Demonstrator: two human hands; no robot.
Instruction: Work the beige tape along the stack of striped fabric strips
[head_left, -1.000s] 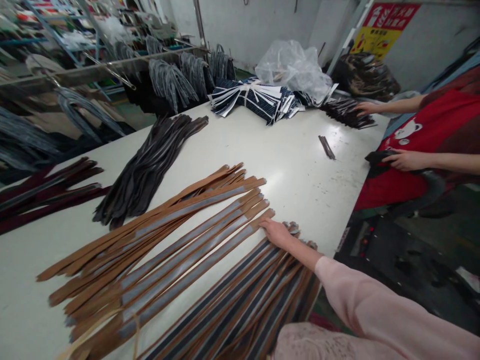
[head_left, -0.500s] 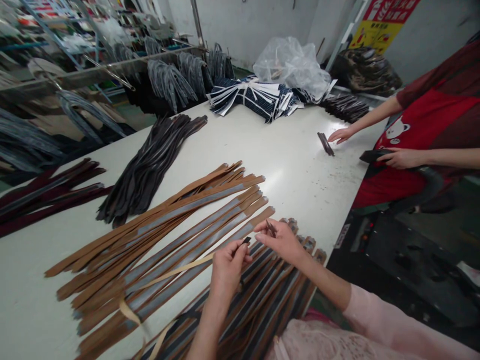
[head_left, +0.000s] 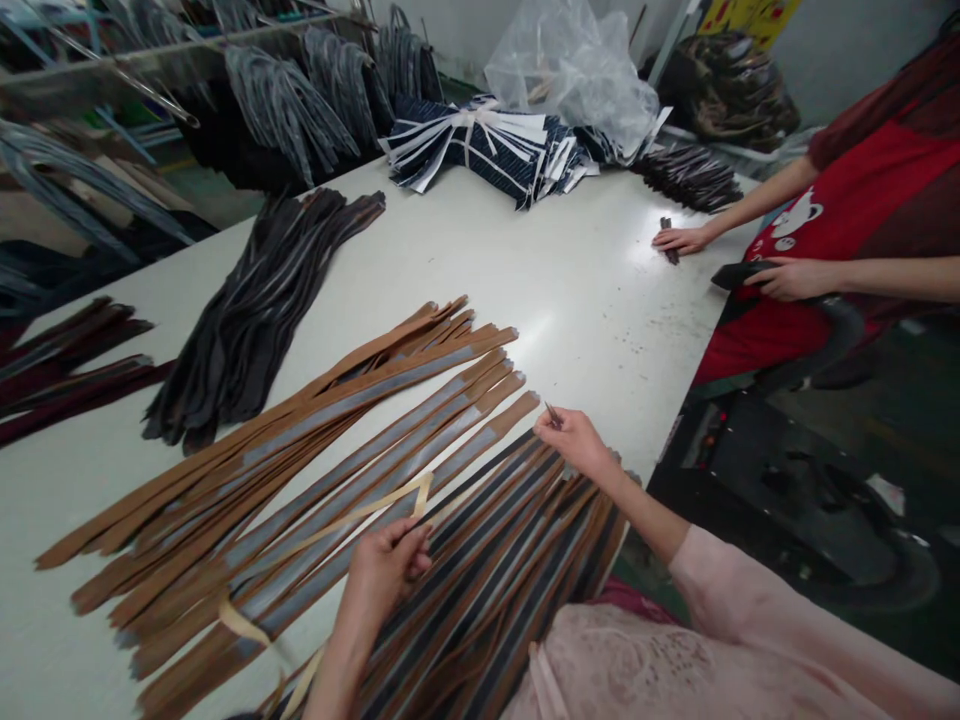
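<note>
A thin black strip (head_left: 480, 475) stretches taut between my two hands over the brown strips. My left hand (head_left: 384, 565) is closed, pinching its lower end between thumb and fingers. At the upper end my right hand (head_left: 579, 442) is closed on the strip, and a small dark pointed tool (head_left: 553, 415) sticks up from its fingers; its exact kind is unclear. Cream backing tape (head_left: 367, 510) hangs loose beside the left hand. Under the hands lie brown fabric strips with black bands (head_left: 517, 540). Brown strips with grey bands (head_left: 360, 445) lie left of them.
Dark strips (head_left: 255, 310) and maroon strips (head_left: 82, 370) lie on the white table (head_left: 480, 250). Bundled navy-and-white pieces (head_left: 480, 150) and a plastic bag (head_left: 577, 70) are at the back. A co-worker's hand (head_left: 682, 240) rests on small dark pieces at the right.
My hands have moved apart, the left down and leftward, the right slightly up. The black strip is now drawn out between them. The co-worker's hand now covers the small dark pieces.
</note>
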